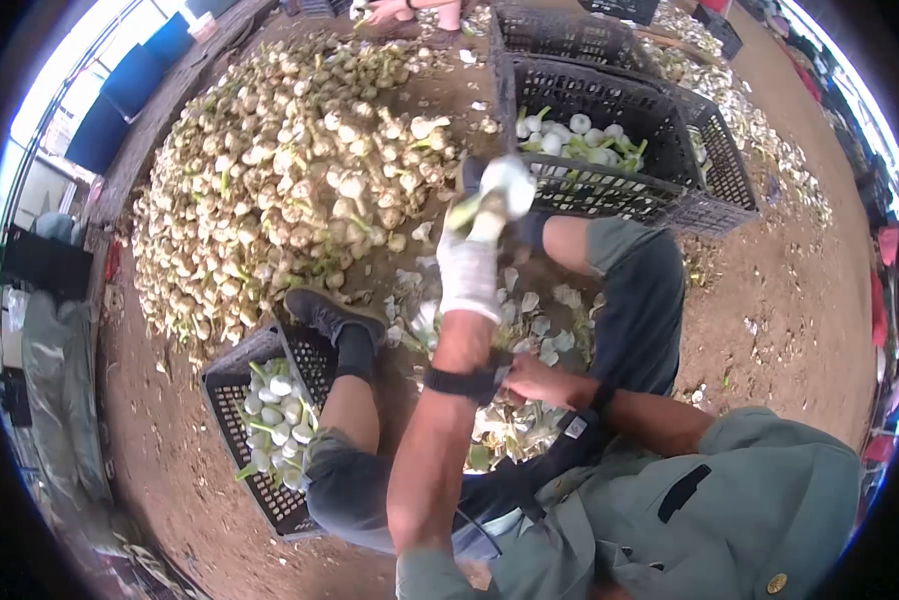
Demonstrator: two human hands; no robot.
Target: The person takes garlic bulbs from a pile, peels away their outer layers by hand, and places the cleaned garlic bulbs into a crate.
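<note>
My left hand (pixel 469 265), in a white glove, reaches forward past my knees, closed on a white garlic bulb (pixel 509 185). Bulb and fingertips are blurred by motion; a bit of green stem shows beside them. Bare and lower down, my right hand (pixel 537 380) is close to the left wrist, which hides its fingers. Whether it holds anything cannot be made out. Ahead of the gloved hand, to the right, a black crate (pixel 609 185) contains several clean white bulbs (pixel 579 140).
A large heap of untrimmed garlic (pixel 279 180) covers the ground at the left. Another black crate (pixel 244 415) with clean bulbs stands by my left leg. Peelings (pixel 554 340) lie between my legs. At the top edge, another person's hand (pixel 387 10) shows.
</note>
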